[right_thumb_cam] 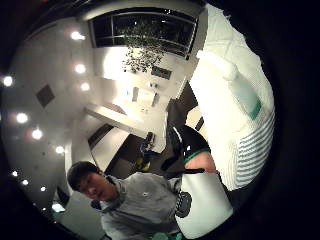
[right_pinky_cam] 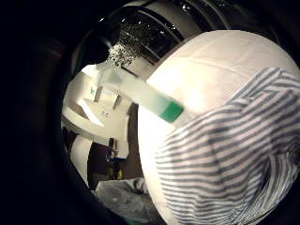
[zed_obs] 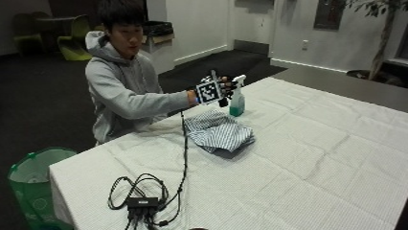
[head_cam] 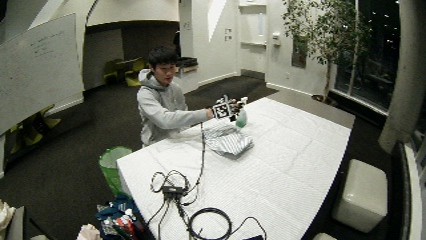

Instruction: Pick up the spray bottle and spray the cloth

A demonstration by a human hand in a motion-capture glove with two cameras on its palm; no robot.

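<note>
- The black cable bundle [zed_obs: 141, 199] lies nearest the outside camera, at about 7 o'clock on the desk [zed_obs: 306, 163], well away from the work so it cannot snag.
- The striped cloth [zed_obs: 220, 133] lies crumpled in a heap near the desk's middle, at about 11 o'clock from its centre, just below the raised hand, a handy target for spraying.
- The gloved right hand [zed_obs: 213, 89] is lifted off the desk, just beside the bottle's trigger head; whether its fingers are clenched, released or grasping anything I cannot tell.
- The spray bottle [zed_obs: 237, 101] stands upright on the desk beyond the cloth, at about 1 o'clock from it. Judged from this, it is not yet lifted.
- It is translucent, with green liquid only at its base, so I judge it nearly empty.
</note>
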